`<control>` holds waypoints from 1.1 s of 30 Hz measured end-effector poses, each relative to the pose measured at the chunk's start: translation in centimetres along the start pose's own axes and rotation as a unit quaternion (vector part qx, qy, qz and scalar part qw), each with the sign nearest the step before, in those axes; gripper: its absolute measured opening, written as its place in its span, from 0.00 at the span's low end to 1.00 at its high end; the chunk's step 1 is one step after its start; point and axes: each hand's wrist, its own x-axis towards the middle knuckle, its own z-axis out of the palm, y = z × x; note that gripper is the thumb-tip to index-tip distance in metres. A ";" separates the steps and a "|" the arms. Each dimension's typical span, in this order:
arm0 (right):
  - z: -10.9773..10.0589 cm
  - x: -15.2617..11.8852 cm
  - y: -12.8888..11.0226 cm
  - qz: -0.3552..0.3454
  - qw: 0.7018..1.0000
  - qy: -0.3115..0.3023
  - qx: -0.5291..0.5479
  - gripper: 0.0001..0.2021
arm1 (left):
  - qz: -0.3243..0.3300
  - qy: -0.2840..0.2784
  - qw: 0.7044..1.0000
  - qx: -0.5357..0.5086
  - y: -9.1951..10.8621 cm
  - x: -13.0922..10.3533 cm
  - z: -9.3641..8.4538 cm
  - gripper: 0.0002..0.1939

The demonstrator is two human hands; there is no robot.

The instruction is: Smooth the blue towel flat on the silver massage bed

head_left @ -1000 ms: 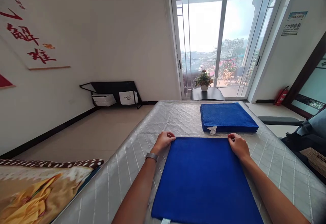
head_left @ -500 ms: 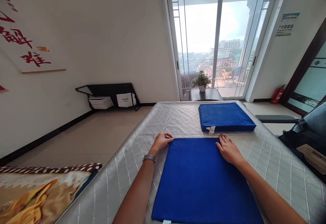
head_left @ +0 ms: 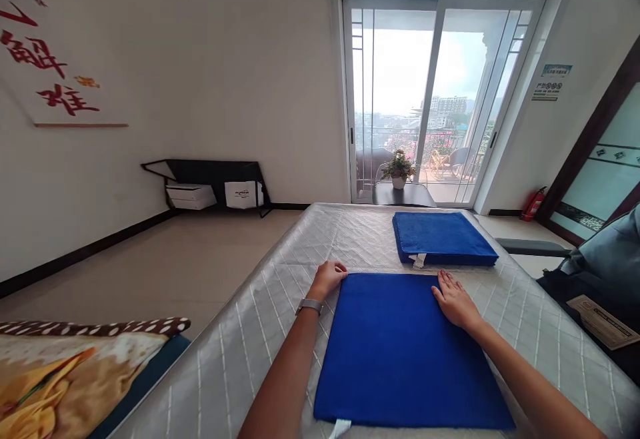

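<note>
A square blue towel (head_left: 410, 352) lies flat on the silver quilted cover (head_left: 260, 352), a white tag at its near edge. My left hand (head_left: 327, 279), with a watch strap on the wrist, pinches the towel's far left corner between thumb and fingers. At the far right corner my right hand (head_left: 456, 300) rests palm down, fingers stretched out, pressing on the towel and holding nothing. Just beyond it sits a neat stack of folded blue towels (head_left: 445, 234), with white tags sticking out at its front left.
A potted plant (head_left: 399, 169) stands on a dark chair before the sliding glass door (head_left: 395, 92). To the right are a dark bag (head_left: 595, 292) and a fire extinguisher (head_left: 533, 204). A patterned blanket (head_left: 90, 372) lies at lower left. A black rack (head_left: 213, 174) lines the wall.
The camera view has shifted slightly, so everything sits a little differently in the picture. Both hands stay at the towel's far corners, and the towel and stack look unmoved on the cover.
</note>
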 end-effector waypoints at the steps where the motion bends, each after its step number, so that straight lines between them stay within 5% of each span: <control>1: -0.1 -0.3 0.1 -0.005 1.000 0.007 -0.005 0.34 | 0.002 0.001 1.000 0.003 -0.1 0.0 0.0 0.04; 5: -0.4 -1.1 0.2 -0.050 0.997 0.046 -0.021 0.32 | 0.012 0.009 1.000 0.020 -0.3 0.2 0.0 0.03; 10: -0.4 -0.9 0.2 -0.039 0.999 0.003 0.008 0.33 | 0.024 0.027 0.997 0.074 0.1 0.2 0.3 0.02; 16: -0.6 -0.8 0.4 -0.014 1.000 0.006 0.010 0.34 | 0.054 0.055 0.985 0.152 3.6 -1.5 1.6 0.05; 20: -0.7 -1.0 0.8 -0.007 0.999 0.018 0.030 0.33 | 0.131 0.029 0.973 0.186 8.2 -5.8 6.2 0.09; 25: -0.5 -1.3 1.6 -0.018 0.998 0.028 0.052 0.32 | 0.353 -0.086 0.905 0.223 13.1 -10.8 15.9 0.25; 29: -0.2 -1.8 2.3 -0.040 0.997 0.036 0.049 0.31 | 0.363 -0.082 0.889 0.267 15.6 -10.4 21.7 0.32; 33: 0.1 -1.9 2.7 -0.052 0.997 0.048 0.034 0.31 | 0.322 -0.092 0.901 0.275 16.1 -8.9 23.6 0.34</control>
